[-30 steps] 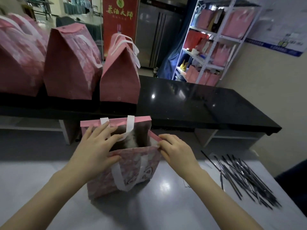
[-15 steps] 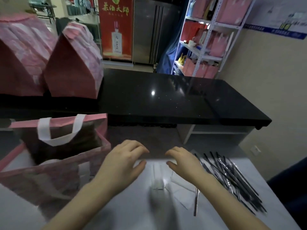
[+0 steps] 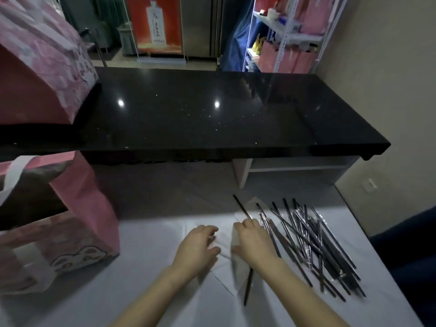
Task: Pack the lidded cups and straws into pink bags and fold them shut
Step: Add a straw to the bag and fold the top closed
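The right hand (image 3: pixel 256 244) holds a dark straw (image 3: pixel 240 206), and the left hand (image 3: pixel 195 246) rests on white paper (image 3: pixel 225 247) beside it. A straw pile (image 3: pixel 313 244) lies at the right, an open pink bag (image 3: pixel 70 232) at the left.

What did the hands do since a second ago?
Both hands let go of the bag and moved right. The right hand now pinches one straw; the left hand touches white paper beside it. The bag stays open, and the straw pile lies as before.
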The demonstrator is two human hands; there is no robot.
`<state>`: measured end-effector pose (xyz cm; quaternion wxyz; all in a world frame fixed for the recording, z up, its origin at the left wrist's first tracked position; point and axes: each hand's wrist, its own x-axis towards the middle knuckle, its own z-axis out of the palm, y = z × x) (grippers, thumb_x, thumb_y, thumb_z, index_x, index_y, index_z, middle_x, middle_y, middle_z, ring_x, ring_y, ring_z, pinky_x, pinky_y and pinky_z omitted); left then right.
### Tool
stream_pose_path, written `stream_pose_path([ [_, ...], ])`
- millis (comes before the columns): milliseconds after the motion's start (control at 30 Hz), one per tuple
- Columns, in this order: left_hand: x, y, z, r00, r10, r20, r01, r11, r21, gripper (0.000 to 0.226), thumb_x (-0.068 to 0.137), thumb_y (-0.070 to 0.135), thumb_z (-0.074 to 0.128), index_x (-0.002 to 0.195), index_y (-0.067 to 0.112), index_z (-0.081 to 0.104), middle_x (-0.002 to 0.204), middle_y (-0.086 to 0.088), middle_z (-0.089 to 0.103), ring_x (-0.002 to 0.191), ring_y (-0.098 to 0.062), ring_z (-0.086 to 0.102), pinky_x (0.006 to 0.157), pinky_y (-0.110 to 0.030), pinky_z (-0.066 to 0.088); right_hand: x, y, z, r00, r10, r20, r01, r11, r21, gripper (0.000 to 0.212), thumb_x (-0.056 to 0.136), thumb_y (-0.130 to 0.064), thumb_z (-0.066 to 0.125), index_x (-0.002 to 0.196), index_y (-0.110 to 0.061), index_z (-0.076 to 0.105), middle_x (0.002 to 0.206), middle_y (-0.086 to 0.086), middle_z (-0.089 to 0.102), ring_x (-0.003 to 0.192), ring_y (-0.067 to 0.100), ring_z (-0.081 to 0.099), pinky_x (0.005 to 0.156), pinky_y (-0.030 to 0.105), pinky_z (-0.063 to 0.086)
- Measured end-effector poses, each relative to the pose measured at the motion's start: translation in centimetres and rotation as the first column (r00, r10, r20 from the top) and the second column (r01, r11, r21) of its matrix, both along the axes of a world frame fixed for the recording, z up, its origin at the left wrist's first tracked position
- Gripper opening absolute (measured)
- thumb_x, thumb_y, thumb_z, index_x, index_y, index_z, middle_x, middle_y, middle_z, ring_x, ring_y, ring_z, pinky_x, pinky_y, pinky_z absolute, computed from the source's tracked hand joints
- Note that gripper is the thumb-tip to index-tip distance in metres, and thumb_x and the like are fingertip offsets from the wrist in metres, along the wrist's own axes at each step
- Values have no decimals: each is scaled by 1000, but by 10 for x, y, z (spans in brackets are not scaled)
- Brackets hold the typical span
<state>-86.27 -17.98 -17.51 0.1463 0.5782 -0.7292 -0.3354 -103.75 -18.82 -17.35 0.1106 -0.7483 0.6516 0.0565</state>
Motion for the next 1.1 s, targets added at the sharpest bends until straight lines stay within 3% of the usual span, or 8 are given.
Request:
stream_pose_path([
  [233, -13, -7, -8, 998, 5, -67, -6, 1000, -11, 61, 74, 12, 67, 133, 19, 52, 111, 2, 50, 102, -13, 54, 90, -23, 45, -7, 5, -9, 966, -29, 256, 41, 998, -41, 25, 85, -16, 57, 110, -22, 61, 110, -1, 59, 105, 23, 52, 82, 31, 37],
  [367, -6, -7, -2, 982, -5, -190, -11, 997, -82, 24, 79, 13, 73, 102, 17, 68, 102, 5, 56, 95, -10, 57, 85, -24, 47, -11, 9, 0, 867, -38, 497, 63, 997, -34, 24, 76, -5, 59, 93, -22, 63, 92, -10, 49, 86, 19, 58, 69, 29, 41],
  [433, -3, -6, 7, 975, 14, -223, -40, 993, -113, 8, 81, 18, 71, 86, 16, 66, 85, 9, 61, 82, -8, 57, 76, -28, 48, -11, 9, 12, 837, -10, 547, 54, 997, -64, 26, 73, -6, 62, 92, -25, 61, 92, -12, 56, 87, 16, 59, 71, 28, 43],
  [500, 0, -6, 18, 958, 54, -283, -93, 988, -126, 10, 81, 18, 70, 78, 16, 61, 70, 6, 61, 68, -9, 55, 66, -31, 47, -11, 7, 28, 810, -5, 586, 57, 996, -71, 31, 74, -11, 66, 97, -30, 59, 93, -12, 63, 88, 12, 60, 76, 29, 47],
  [600, 7, -8, 38, 930, 92, -355, -155, 976, -155, 12, 78, 14, 69, 81, 20, 59, 71, 4, 62, 68, -11, 58, 66, -33, 48, -9, -1, 57, 795, 17, 607, 55, 993, -100, 33, 74, -15, 69, 102, -31, 62, 87, -12, 66, 84, 9, 60, 76, 26, 46],
  [700, 16, -9, 54, 886, 81, -456, -147, 983, -110, 26, 74, 13, 73, 92, 28, 61, 83, 11, 68, 80, -6, 64, 68, -22, 50, -4, -6, 81, 783, 56, 620, 46, 988, -147, 21, 75, -14, 71, 91, -28, 69, 83, -13, 69, 78, 5, 59, 71, 22, 44],
  [933, 46, 1, 61, 870, 88, -486, -143, 987, -77, 48, 66, 8, 76, 104, 34, 62, 96, 18, 70, 88, 0, 66, 70, -15, 49, 18, -1, 90, 792, 68, 607, 10, 992, -124, 21, 82, -17, 65, 97, -32, 65, 87, -13, 69, 82, 10, 62, 73, 32, 49],
  [1100, 75, 8, 52, 924, 105, -367, -130, 991, -45, 54, 63, 9, 74, 107, 37, 59, 62, 22, 53, 60, -1, 49, 57, -12, 39, 28, 4, 77, 823, -16, 568, 103, 987, -122, 14, 82, -21, 68, 91, -31, 68, 83, -12, 69, 80, 12, 61, 72, 34, 48],
])
